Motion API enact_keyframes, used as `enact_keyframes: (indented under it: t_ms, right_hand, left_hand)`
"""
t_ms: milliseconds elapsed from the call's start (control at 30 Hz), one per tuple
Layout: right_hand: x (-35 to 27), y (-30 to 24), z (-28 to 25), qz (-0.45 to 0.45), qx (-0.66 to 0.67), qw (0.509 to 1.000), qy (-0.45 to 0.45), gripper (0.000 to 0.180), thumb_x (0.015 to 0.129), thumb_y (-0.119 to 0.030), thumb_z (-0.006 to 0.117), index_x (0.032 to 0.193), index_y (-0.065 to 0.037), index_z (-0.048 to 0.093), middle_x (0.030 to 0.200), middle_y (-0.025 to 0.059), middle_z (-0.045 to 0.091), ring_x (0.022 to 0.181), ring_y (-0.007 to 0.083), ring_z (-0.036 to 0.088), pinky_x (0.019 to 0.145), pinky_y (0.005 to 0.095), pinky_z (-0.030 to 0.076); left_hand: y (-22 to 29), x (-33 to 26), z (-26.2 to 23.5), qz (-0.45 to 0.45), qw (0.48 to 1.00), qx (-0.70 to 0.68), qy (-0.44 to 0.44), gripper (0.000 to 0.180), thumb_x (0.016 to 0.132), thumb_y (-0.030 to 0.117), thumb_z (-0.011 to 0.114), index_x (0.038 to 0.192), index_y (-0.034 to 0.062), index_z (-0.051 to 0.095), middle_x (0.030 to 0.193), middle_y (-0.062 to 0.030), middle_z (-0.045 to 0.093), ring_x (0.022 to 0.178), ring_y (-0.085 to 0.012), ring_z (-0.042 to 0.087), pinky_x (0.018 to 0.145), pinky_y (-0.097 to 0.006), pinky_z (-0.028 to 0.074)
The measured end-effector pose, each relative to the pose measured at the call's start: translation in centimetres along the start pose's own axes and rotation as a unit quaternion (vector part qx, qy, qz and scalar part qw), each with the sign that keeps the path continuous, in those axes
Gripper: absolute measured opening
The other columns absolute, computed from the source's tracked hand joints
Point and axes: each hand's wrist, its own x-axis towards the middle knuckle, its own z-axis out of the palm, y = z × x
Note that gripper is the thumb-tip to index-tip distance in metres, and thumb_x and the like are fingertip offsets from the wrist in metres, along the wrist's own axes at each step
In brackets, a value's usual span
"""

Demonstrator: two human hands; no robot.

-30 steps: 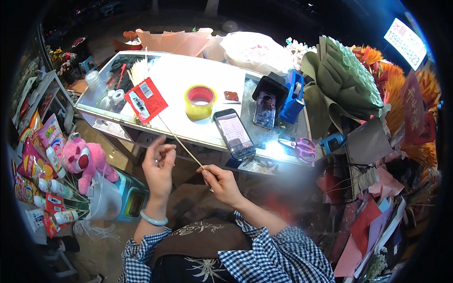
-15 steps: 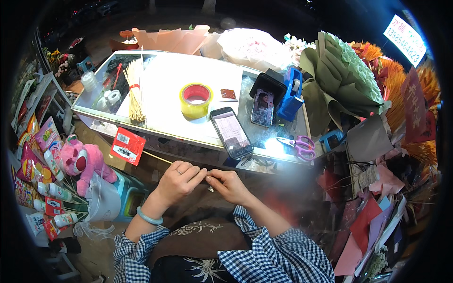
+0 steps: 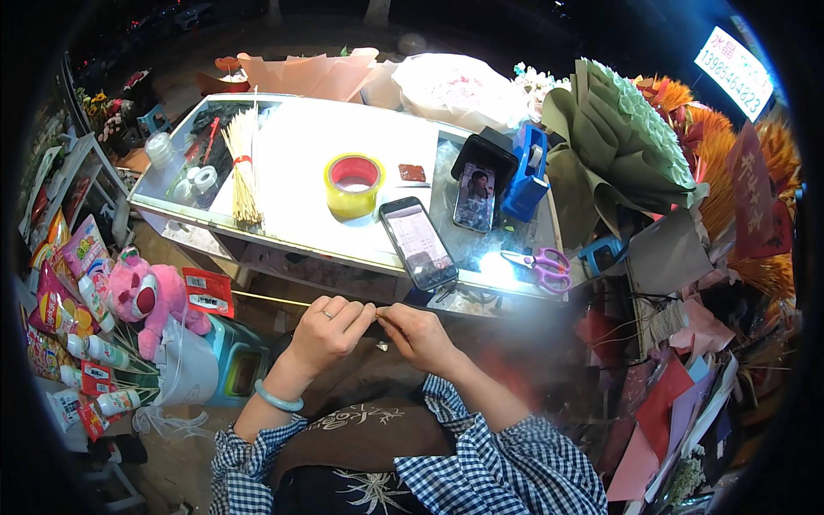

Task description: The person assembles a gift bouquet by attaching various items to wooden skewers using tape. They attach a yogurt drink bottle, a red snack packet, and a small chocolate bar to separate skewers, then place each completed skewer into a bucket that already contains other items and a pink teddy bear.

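Observation:
A thin wooden stick [image 3: 273,299] runs level out to the left from my hands, with a small red snack packet [image 3: 208,293] fixed at its far end. My left hand [image 3: 326,335], wearing a ring and a pale bangle, is closed around the stick. Right beside it, my right hand [image 3: 417,336] pinches at the near end with thumb and forefinger. The fingers hide that end of the stick. A tiny pale object [image 3: 382,346] shows just below the fingertips; its kind I cannot make out.
On the white table [image 3: 296,146] are a bundle of sticks [image 3: 244,176], a yellow tape roll [image 3: 354,199], two phones [image 3: 418,243], a blue tape dispenser [image 3: 525,176] and purple scissors [image 3: 548,268]. A pink plush toy [image 3: 150,296] and snacks stand left. Wrapped bouquets [image 3: 618,137] are at right.
The red packet has swung left and slightly down, and the stick lies closer to level. Both hands stay together in nearly the same place.

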Motion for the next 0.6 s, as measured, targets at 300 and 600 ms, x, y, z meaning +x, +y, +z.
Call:
enact_keyframes:
  t_ms: [300,600]
  right_hand:
    - [0.2,-0.6,-0.4,-0.004,-0.014,0.999,0.052,0.012,0.085,-0.004,0.059,0.095,0.000,0.061,0.082,0.0139,0.061,0.073,0.0317,0.062,0.061,0.0359,0.050]
    - [-1.0,0.2,-1.6,-0.010,-0.072,0.978,0.195,0.012,0.083,0.001,0.060,0.095,0.002,0.062,0.072,0.0123,0.058,0.062,0.0252,0.060,0.056,0.0316,0.047]
  left_hand:
    - [0.3,0.4,-0.7,0.003,0.999,-0.008,0.032,0.023,0.073,0.005,0.062,0.096,0.0016,0.063,0.092,-0.0060,0.062,0.082,-0.0206,0.059,0.073,-0.030,0.048]
    - [-1.3,-1.9,-0.1,-0.407,0.629,-0.560,0.354,0.072,0.088,0.041,0.060,0.139,0.0032,0.027,0.127,-0.0141,0.048,0.108,-0.0249,0.053,0.091,-0.034,0.046]
